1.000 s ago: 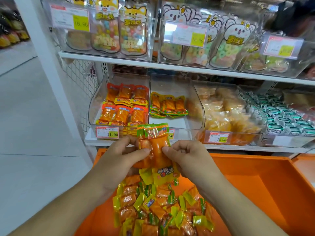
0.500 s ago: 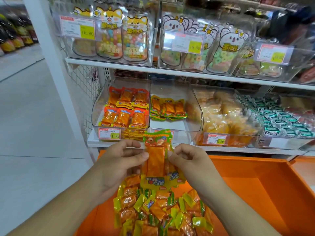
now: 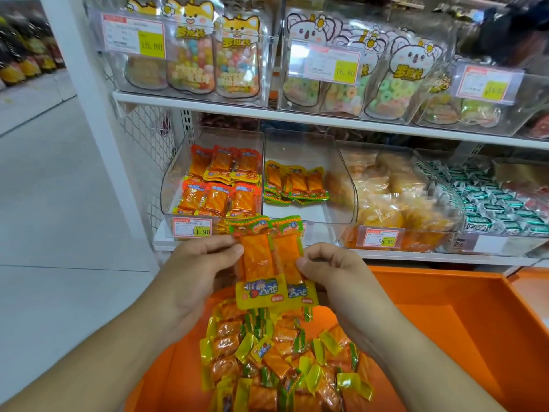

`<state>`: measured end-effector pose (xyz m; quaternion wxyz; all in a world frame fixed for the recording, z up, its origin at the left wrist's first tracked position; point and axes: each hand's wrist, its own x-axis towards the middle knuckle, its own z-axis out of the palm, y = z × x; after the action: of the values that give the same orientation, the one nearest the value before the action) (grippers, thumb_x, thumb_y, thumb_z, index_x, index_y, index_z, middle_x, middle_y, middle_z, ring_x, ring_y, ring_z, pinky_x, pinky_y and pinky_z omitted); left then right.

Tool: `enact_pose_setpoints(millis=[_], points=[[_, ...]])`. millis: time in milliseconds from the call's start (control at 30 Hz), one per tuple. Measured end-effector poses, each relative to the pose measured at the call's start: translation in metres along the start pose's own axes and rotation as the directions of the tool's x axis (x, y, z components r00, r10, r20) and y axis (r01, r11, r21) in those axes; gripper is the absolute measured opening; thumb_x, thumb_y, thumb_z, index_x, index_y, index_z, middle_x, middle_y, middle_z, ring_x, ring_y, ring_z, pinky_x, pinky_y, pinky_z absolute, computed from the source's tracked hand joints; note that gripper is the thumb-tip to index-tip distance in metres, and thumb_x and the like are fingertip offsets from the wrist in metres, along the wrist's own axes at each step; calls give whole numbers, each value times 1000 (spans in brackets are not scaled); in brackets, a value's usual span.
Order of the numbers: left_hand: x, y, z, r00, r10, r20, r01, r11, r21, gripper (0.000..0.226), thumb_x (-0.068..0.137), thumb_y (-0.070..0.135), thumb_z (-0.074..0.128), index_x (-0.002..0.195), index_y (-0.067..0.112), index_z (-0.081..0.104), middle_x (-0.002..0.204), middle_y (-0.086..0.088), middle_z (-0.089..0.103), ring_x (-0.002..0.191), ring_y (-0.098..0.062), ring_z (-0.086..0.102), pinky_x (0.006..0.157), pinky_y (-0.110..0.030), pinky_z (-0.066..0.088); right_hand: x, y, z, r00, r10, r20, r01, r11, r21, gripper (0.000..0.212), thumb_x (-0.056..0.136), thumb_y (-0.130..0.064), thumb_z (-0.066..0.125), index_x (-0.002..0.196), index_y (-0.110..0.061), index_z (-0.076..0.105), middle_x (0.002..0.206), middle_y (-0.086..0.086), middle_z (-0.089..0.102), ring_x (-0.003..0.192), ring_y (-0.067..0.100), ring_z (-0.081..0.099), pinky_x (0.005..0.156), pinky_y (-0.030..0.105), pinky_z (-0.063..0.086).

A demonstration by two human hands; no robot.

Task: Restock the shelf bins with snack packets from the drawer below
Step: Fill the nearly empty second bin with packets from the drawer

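Two orange snack packets with green and yellow ends (image 3: 269, 263) are held side by side above the open orange drawer (image 3: 445, 316). My left hand (image 3: 196, 272) pinches their left edge and my right hand (image 3: 332, 272) pinches their right edge. Below them a pile of the same packets (image 3: 285, 361) lies in the drawer. Straight ahead on the lower shelf, a clear bin (image 3: 300, 209) holds a short row of matching green-edged packets (image 3: 294, 184) at its back. The clear bin to its left (image 3: 178, 173) holds red-edged orange packets (image 3: 222, 182).
Further right on the lower shelf are a bin of pale yellow snacks (image 3: 392, 197) and a bin of green-white wrapped sweets (image 3: 490, 203). The upper shelf (image 3: 267, 110) carries bins of cartoon candy pouches. A white shelf post (image 3: 89, 114) stands at left beside the tiled floor.
The packets in my hands have been spread flat into a side-by-side pair and held a little higher. The view has shifted slightly closer to the shelf.
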<state>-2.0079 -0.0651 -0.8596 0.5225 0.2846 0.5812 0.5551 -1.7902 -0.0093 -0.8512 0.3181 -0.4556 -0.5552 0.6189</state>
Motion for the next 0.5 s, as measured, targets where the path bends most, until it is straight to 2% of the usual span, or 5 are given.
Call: enact_pose_setpoints(millis=[100, 233, 400, 433, 500], points=[[-1, -3, 4, 1000, -19, -2, 19, 1000, -7, 18, 96, 13, 69, 112, 8, 75, 105, -14, 78, 96, -26, 75, 79, -43, 61, -3, -2, 6, 998, 58, 12, -58, 997, 45, 20, 100, -13, 66, 81, -19, 69, 74, 8, 65, 72, 29, 65, 70, 40, 52], [-3, -18, 9, 996, -34, -87, 43, 994, 98, 12, 95, 30, 72, 103, 25, 79, 102, -2, 79, 103, -25, 74, 91, -53, 61, -8, 0, 16, 992, 110, 65, -116, 989, 95, 11, 98, -19, 69, 96, -8, 69, 87, 13, 74, 78, 28, 74, 72, 43, 60], [-9, -20, 15, 994, 1, -111, 23, 977, 211, 9, 94, 35, 73, 99, 29, 78, 99, 2, 78, 99, -20, 74, 90, -47, 62, -12, 4, 23, 998, 49, 26, -46, 993, -110, 14, 91, -15, 79, 100, -16, 69, 88, 5, 79, 76, 18, 75, 72, 35, 55], [-9, -16, 16, 995, -8, -100, 25, 985, 170, 15, 90, 32, 77, 104, 28, 76, 101, 1, 78, 98, -21, 75, 88, -47, 63, -12, 2, 21, 999, 45, 23, -42, 992, -120, 14, 90, -13, 79, 99, -18, 70, 86, 5, 79, 73, 16, 73, 69, 32, 52], [-6, -7, 11, 996, 21, -85, -6, 984, 176, 55, 72, 38, 89, 121, 30, 66, 108, 6, 75, 103, -16, 73, 89, -45, 61, -11, -8, 13, 999, 21, 42, -14, 986, -163, 15, 88, -11, 80, 96, -21, 72, 83, 3, 77, 69, 16, 69, 67, 32, 48]])
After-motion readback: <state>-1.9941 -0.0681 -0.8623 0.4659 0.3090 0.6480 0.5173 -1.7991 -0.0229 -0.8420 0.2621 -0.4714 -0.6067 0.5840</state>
